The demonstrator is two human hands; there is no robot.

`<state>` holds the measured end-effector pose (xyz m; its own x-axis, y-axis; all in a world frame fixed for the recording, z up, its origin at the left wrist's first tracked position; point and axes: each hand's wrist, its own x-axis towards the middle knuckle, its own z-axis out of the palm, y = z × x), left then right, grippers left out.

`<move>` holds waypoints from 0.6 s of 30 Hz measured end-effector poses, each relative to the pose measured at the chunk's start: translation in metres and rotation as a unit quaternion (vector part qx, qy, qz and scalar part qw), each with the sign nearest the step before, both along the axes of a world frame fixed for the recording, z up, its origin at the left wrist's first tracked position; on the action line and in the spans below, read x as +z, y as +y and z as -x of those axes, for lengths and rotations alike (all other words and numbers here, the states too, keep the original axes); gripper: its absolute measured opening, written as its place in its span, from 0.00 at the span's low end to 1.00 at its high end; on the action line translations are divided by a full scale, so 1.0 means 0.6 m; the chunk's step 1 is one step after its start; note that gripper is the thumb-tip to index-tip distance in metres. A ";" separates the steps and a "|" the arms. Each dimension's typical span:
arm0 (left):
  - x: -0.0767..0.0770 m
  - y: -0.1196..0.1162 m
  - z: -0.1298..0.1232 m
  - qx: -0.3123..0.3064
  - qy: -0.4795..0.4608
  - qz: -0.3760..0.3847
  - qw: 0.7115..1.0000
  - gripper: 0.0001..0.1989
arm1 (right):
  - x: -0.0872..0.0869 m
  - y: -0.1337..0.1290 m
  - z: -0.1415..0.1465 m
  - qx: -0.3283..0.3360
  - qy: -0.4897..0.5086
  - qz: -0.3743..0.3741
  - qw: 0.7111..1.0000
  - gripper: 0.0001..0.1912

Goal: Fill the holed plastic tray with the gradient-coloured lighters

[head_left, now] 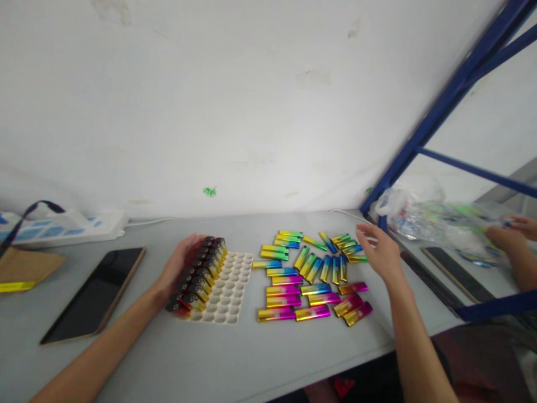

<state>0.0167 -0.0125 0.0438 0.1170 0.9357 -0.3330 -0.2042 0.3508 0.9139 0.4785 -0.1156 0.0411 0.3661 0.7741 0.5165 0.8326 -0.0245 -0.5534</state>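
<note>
A white tray (229, 288) with rows of round hollows stands on the grey table; its left part holds several upright lighters (201, 277) with black tops and shiny yellow bodies. My left hand (183, 260) rests against the left side of these lighters, its fingers partly hidden behind them. Right of the tray lie many loose metallic sleeves (283, 291) in yellow, green, blue and magenta. My right hand (377, 249) is at the right edge of this group, fingers apart and slightly curved, beside the blue and green pieces, with nothing seen in it.
A dark tablet (94, 294) lies at the left, near a white power strip (79, 228) and a brown envelope (31, 268). A blue metal frame (440, 106) rises at the right. Beyond it are clear plastic bags (432, 221) and another person's hands (509, 238).
</note>
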 end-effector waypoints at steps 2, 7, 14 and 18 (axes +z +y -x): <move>-0.001 0.000 0.001 0.010 -0.002 0.000 1.000 0.18 | -0.003 0.025 -0.026 -0.024 -0.026 0.023 0.999 0.27; 0.001 -0.002 0.000 0.027 -0.005 -0.015 1.000 0.18 | -0.037 0.027 -0.065 -0.129 -0.096 0.030 0.987 0.27; 0.007 -0.004 -0.001 0.029 0.014 0.005 0.999 0.12 | -0.070 0.003 -0.090 -0.194 -0.072 0.114 0.972 0.24; 0.014 -0.006 -0.005 0.040 0.014 0.012 0.999 0.12 | -0.071 0.005 -0.077 -0.163 -0.038 0.146 0.975 0.25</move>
<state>0.0196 -0.0161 0.0520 0.0319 0.9335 -0.3571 -0.2071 0.3557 0.9114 0.5248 -0.1128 -0.0013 0.5870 0.7411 0.3261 0.7920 -0.4421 -0.4210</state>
